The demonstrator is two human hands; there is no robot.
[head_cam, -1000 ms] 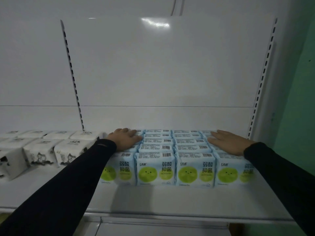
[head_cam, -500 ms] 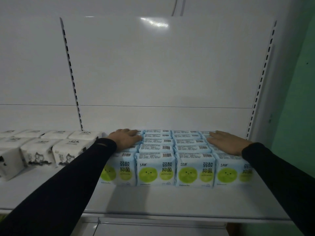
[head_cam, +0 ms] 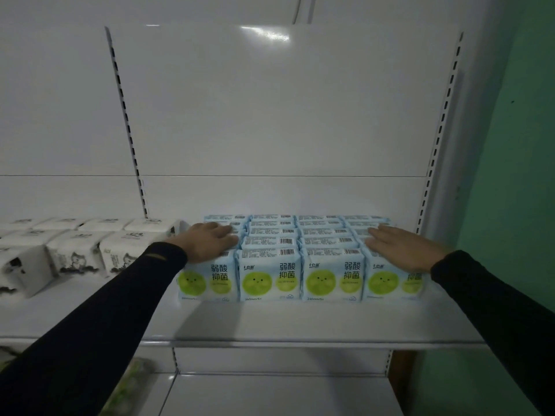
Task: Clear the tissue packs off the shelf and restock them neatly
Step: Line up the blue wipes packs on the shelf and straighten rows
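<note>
Head view shows the blue packs (head_cam: 300, 259) standing on the shelf (head_cam: 270, 322) in a tight block, four columns across, set back from the front edge and near the back panel. Both hands lie flat on the block's top with fingers spread and nothing gripped: the left hand (head_cam: 207, 243) on the left column, the right hand (head_cam: 402, 249) on the right column.

Judging by how square the block sits, either the restock is nearly finished or the clearing has not begun — these frames alone cannot settle which. The flat palms suit pressing and squaring the rows more than lifting any pack out. If it is the restock, what is left seems small: a last squaring of the outer columns and perhaps drawing the block toward the front edge.

Counts: four packs face front, each with a green face printed on it. Going back, about five rows show by their barcode tops, so roughly twenty packs — the hands hide part of the outer columns, so that figure is not firm. To the left stand white packs (head_cam: 75, 253), at least nine, running out of frame.
</note>
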